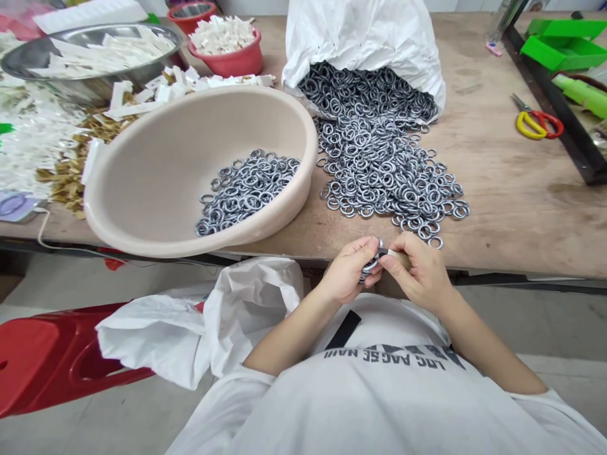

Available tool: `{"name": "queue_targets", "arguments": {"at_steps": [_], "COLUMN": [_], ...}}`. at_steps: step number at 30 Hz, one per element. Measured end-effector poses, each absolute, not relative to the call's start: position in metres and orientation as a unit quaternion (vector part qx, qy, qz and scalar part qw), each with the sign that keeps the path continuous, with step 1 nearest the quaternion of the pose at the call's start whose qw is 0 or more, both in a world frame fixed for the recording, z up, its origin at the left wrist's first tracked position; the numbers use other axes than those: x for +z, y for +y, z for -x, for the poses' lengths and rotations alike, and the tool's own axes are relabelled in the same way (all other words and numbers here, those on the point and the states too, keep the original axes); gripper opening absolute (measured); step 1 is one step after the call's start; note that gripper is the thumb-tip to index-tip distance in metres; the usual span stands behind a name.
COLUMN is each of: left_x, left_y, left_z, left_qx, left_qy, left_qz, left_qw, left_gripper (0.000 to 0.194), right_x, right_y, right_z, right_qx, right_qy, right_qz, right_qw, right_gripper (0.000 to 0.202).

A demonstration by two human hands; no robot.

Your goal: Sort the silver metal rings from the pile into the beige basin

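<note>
My left hand (pixel 351 268) is closed around several grey rings (pixel 368 270) at the table's front edge. Close beside it on the right, my right hand (pixel 417 268) grips a small tool (pixel 401 258) with a pale handle and a dark tip, which meets the rings. Beyond my hands, a large pile of grey rings (pixel 389 167) spills from a white sack (pixel 363 35). To the left, a wide beige basin (pixel 142 183) stands tilted, with more grey rings (pixel 251 189) gathered in its right side.
Scissors (pixel 539 123) and green trays (pixel 562 50) lie at the right, by a black metal bar (pixel 554 101). A steel bowl (pixel 90 79) and a red bowl (pixel 241 60) hold white pieces. Below left are an open white sack (pixel 251 303) and a red stool (pixel 42 354).
</note>
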State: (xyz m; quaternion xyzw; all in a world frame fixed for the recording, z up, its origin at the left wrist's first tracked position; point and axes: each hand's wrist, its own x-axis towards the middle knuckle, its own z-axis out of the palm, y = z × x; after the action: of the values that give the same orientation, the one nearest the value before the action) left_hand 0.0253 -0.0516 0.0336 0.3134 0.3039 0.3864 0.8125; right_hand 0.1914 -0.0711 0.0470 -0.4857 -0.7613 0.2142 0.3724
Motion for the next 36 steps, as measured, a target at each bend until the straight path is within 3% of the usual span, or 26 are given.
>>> {"name": "queue_targets", "arguments": {"at_steps": [7,36], "left_x": [0.032,0.031], "left_y": [-0.053,-0.051], "left_z": [-0.024,-0.018], "left_qx": [0.370,0.356], "left_qy": [0.273,0.253], "left_qz": [-0.309,-0.303], "left_qw": [0.832,0.847], "left_gripper": [0.043,0.039], "right_x": [0.056,0.062], "right_y": [-0.071,-0.070], "right_z": [-0.197,-0.192], "right_qx": [0.290,0.357], "right_qy": [-0.762,-0.756], "right_qz": [0.460,0.437], "right_qw": [0.351,0.331], "right_gripper": [0.024,0.033]}}
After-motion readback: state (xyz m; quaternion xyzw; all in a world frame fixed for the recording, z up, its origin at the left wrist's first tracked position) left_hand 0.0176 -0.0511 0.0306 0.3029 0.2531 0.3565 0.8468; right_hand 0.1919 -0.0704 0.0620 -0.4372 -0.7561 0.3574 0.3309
